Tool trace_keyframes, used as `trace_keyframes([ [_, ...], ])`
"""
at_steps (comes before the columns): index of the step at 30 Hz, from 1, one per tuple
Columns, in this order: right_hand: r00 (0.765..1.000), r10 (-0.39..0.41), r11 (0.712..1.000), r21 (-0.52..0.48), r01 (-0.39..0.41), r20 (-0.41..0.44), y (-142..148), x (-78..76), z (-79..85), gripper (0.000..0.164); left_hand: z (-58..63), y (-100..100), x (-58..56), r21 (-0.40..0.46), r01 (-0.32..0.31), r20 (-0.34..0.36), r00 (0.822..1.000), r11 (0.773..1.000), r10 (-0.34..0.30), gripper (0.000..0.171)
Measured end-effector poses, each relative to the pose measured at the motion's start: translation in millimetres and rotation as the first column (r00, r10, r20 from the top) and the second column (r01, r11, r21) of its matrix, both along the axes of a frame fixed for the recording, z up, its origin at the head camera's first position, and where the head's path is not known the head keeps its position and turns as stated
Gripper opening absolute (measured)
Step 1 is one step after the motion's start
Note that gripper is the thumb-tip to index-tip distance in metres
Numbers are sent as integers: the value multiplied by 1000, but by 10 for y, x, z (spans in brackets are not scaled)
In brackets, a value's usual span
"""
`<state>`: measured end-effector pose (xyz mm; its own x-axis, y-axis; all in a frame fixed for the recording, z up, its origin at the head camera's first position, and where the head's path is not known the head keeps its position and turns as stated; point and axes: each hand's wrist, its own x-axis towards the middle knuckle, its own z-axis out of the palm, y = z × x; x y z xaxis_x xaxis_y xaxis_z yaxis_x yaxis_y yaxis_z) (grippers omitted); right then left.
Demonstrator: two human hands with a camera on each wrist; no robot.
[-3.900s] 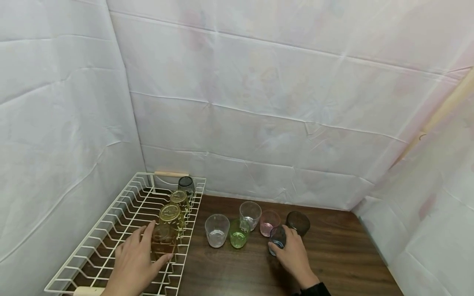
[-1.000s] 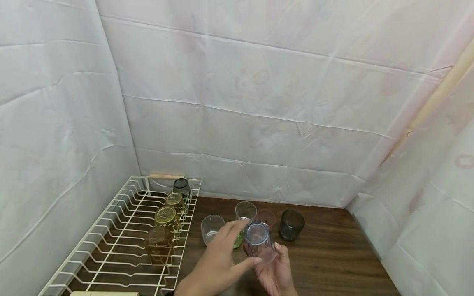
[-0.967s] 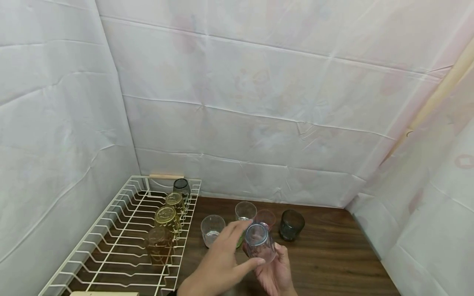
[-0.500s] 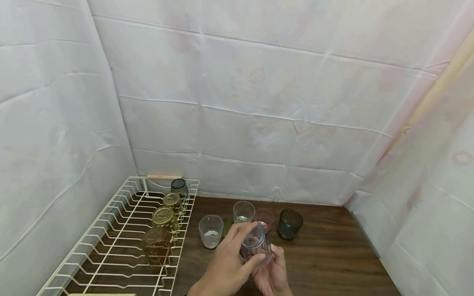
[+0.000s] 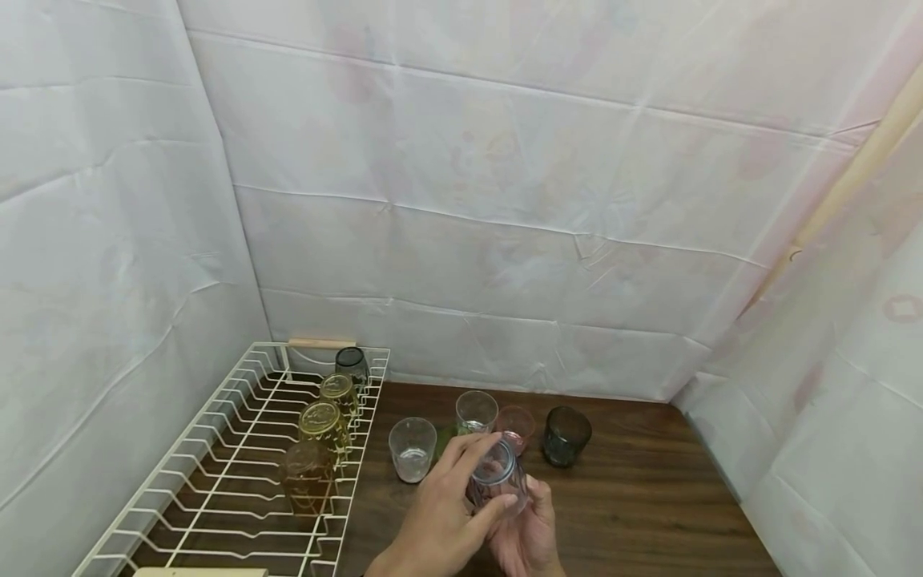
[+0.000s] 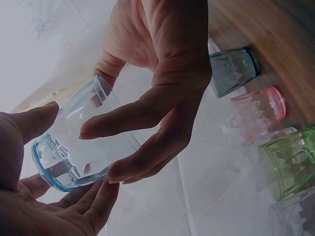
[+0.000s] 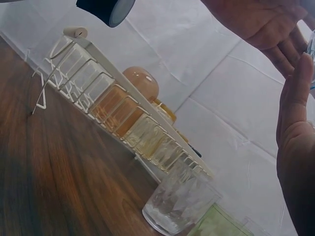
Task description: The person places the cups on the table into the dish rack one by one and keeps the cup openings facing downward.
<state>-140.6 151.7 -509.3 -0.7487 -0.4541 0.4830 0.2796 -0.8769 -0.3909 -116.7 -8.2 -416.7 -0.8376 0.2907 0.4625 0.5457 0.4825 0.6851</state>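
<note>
A clear blue-tinted drinking glass (image 5: 497, 477) is held above the table, tilted, with its thick blue base up. My left hand (image 5: 443, 501) holds it near the base, thumb on one side and fingers on the other. My right hand (image 5: 530, 533) grips it from below, by the rim end. In the left wrist view, the right hand (image 6: 157, 88) comes from above with fingers spread along the wall of the glass (image 6: 88, 142), while the left hand (image 6: 29, 182) cups the base. Only a sliver of the glass (image 7: 312, 59) shows in the right wrist view.
At left, a white wire rack (image 5: 238, 461) holds upturned glasses: one dark (image 5: 352, 365), two yellow and one amber (image 5: 306, 477). On the wooden table stand two clear glasses (image 5: 413, 449), a pink glass (image 5: 515, 425), a dark glass (image 5: 566, 435) and a mostly hidden green glass (image 6: 290, 162).
The blue-tinted glass has been lifted off the table and turned base up. My left hand has left the amber glass in the rack and joined the right on it. Lately little moves.
</note>
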Motion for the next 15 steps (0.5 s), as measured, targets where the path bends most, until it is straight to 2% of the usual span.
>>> trace_keyframes([
  [6, 1000, 13, 1000, -3, -13, -28, -29, -3, -33, 50, -37, -25, 26, 34, -29, -30, 999, 999, 30, 73],
  [12, 999, 10, 997, 73, -8, -38, 6, -25, -38, 57, -58, -65, 44, 99, -71, -38, 996, 992, 75, 78],
  [15, 999, 4, 992, 124, 2, -51, 40, -45, -31, 61, -61, -121, 49, 108, -95, -86, 991, 990, 105, 78],
])
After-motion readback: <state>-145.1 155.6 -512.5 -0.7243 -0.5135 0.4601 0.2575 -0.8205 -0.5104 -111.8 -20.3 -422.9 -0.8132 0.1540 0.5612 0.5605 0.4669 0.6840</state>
